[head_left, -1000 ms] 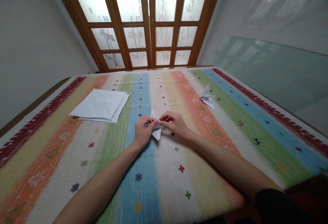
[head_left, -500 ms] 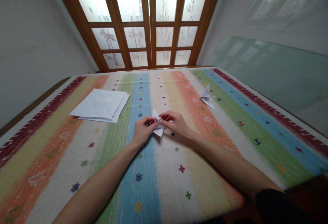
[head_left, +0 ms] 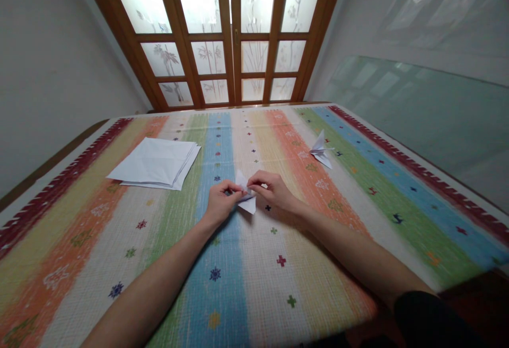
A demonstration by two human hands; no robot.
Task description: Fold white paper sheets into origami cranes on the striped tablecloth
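Between my two hands is a folded white paper crane (head_left: 247, 205), its pointed wings sticking out toward the far and near sides. My left hand (head_left: 222, 199) pinches it from the left with thumb and forefinger. From the right, my right hand (head_left: 274, 190) pinches a small part of it between thumb and fingertips. The fingers hide the middle of the folded paper. Farther off to the right, a second white paper crane (head_left: 321, 150) rests on the tablecloth with its wings spread.
A stack of white paper sheets (head_left: 155, 162) lies at the left. A striped tablecloth (head_left: 214, 300) covers the table. Behind the table stand wooden doors with frosted panes (head_left: 254, 56); a glass panel (head_left: 429, 104) leans along the right wall.
My right hand's fingers have drawn slightly away from the left ones, showing more of the paper's middle. The near wing has swung a little to the right.
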